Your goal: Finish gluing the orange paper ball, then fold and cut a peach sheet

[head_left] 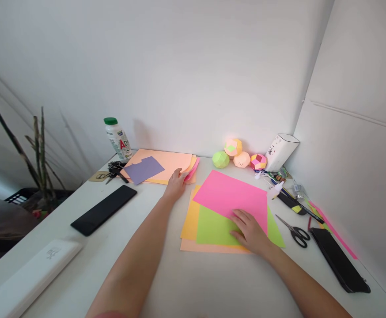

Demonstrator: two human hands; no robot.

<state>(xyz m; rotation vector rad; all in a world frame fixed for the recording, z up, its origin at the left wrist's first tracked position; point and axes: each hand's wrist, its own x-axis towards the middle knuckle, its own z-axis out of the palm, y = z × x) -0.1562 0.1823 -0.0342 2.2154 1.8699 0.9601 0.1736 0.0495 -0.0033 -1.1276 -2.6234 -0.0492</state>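
Note:
My left hand (176,184) is closed on the right-hand edge of a paper stack near the wall, where a pink sheet (192,171) and the sheets by it curl up. Peach paper (166,160) tops that stack, with a cut purple piece (145,169) lying on it. Fingers spread, my right hand (251,230) rests on a loose pile in the middle of the table. In that pile a bright pink sheet (232,193) lies askew over a lime green sheet (216,227). Orange paper (190,216) and peach paper (209,248) stick out beneath.
Several faceted paper balls (241,159) sit by the wall. Scissors (295,232), a black pouch (340,260), pens (299,205) and a white holder (281,151) are rightward. Leftward stand a bottle (119,139), keys (116,170), a black phone-like slab (104,210) and a white box (34,276).

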